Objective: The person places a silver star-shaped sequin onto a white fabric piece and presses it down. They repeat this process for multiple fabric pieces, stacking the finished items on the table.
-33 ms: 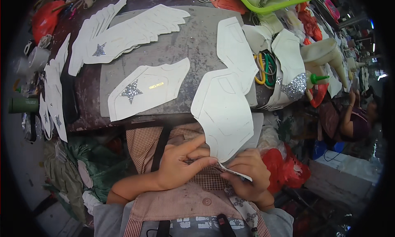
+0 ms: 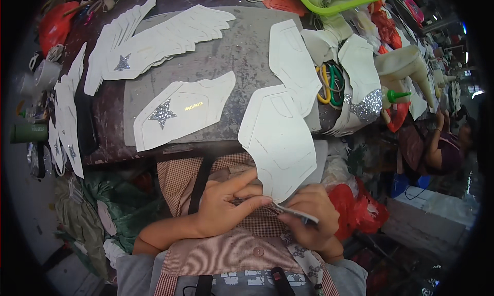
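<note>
A white shoe-upper piece point(image 2: 280, 141) with faint drawn lines rests partly on the table's near edge, its lower end over my lap. My left hand point(image 2: 224, 203) pinches that lower end between thumb and fingers. My right hand point(image 2: 311, 213) is closed on a narrow pale flap point(image 2: 297, 213) at the same end; whether it is a folded edge or a separate piece, I cannot tell. Another white upper piece point(image 2: 290, 54) lies beyond, overlapped by the first. To the left, a single white piece point(image 2: 182, 108) bears a silver glitter star.
A fanned stack of white pieces point(image 2: 170, 41) lies on the grey board point(image 2: 247, 39). Pieces with silver glitter point(image 2: 363, 108), yellow and green scissor handles point(image 2: 337, 87) and a green-tipped bottle point(image 2: 396, 96) are at right. A lime-green basket point(image 2: 339, 8) stands behind. Another person point(image 2: 445, 149) is at far right.
The pale flap in my right hand has tilted, showing more of its face and a darker underside. My left hand holds its place.
</note>
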The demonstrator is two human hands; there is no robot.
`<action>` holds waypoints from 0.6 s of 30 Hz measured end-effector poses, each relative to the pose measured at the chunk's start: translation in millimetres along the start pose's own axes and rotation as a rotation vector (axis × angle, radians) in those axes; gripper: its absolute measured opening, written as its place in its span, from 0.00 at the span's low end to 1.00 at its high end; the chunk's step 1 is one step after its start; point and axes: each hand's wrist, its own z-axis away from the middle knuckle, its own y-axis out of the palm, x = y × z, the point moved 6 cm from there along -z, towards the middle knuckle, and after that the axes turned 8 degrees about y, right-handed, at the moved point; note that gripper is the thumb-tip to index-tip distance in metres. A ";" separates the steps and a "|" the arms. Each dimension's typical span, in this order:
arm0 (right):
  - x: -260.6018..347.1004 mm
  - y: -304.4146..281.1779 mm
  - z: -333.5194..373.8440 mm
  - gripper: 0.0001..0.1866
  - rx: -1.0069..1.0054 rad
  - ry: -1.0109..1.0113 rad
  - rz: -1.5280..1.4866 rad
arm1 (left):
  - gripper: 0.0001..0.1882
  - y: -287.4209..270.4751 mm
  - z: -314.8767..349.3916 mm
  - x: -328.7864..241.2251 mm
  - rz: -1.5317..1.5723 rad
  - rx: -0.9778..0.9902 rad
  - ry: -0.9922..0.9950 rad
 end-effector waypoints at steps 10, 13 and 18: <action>-30.9 4.1 15.6 0.09 -0.014 0.453 -0.479 | 0.28 11.1 5.1 7.2 0.200 0.065 -0.033; -35.4 9.0 17.2 0.10 0.046 0.540 -0.589 | 0.27 8.6 4.5 3.3 0.134 0.141 -0.024; -38.6 20.9 14.6 0.10 0.079 0.690 -0.738 | 0.23 5.0 2.7 16.9 0.257 0.114 0.046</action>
